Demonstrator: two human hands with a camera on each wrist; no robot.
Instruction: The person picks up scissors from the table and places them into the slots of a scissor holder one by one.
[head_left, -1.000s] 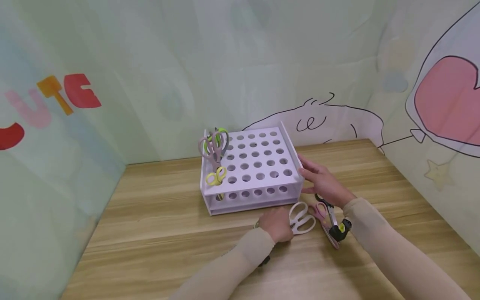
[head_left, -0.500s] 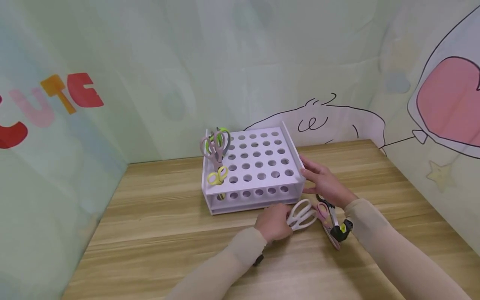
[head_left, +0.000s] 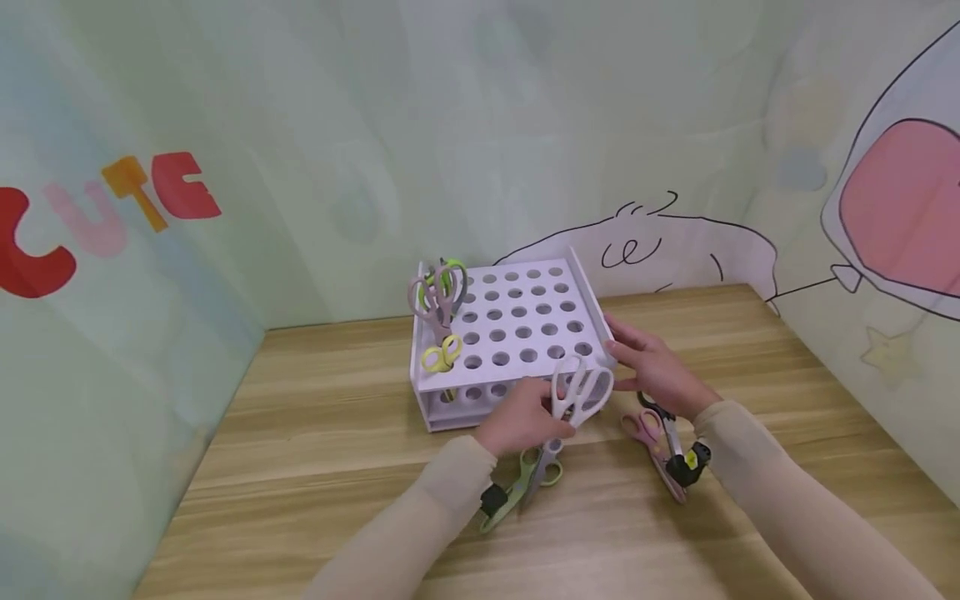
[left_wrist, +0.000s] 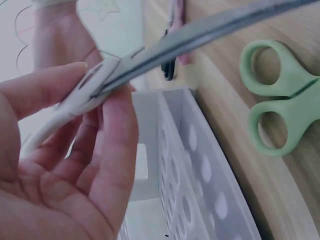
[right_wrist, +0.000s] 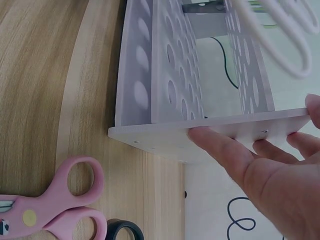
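Observation:
My left hand (head_left: 523, 414) pinches a pair of white-handled scissors (head_left: 582, 392) between thumb and fingers, handles up and blades slanting down over the table. In the left wrist view the scissors' blades (left_wrist: 200, 42) cross the top. My right hand (head_left: 660, 373) rests its fingertips against the right side panel of a white rack (head_left: 512, 333) with rows of round holes. Along the rack's left column stand mauve scissors (head_left: 442, 321), lime-green and grey scissors (head_left: 463, 287) and small yellow scissors (head_left: 441, 357). Green scissors (left_wrist: 300, 100) lie on the table beneath my left hand.
Pink scissors (right_wrist: 60, 205) and black-handled scissors (head_left: 670, 425) lie on the table right of the rack, below my right wrist. A cloth wall (head_left: 337, 208) with printed drawings stands behind and on both sides of the wooden table (head_left: 300, 467).
My left hand has lifted the white-handled scissors from the table and tilted them upright in front of the rack, uncovering the green scissors. My right hand stays at the rack's side.

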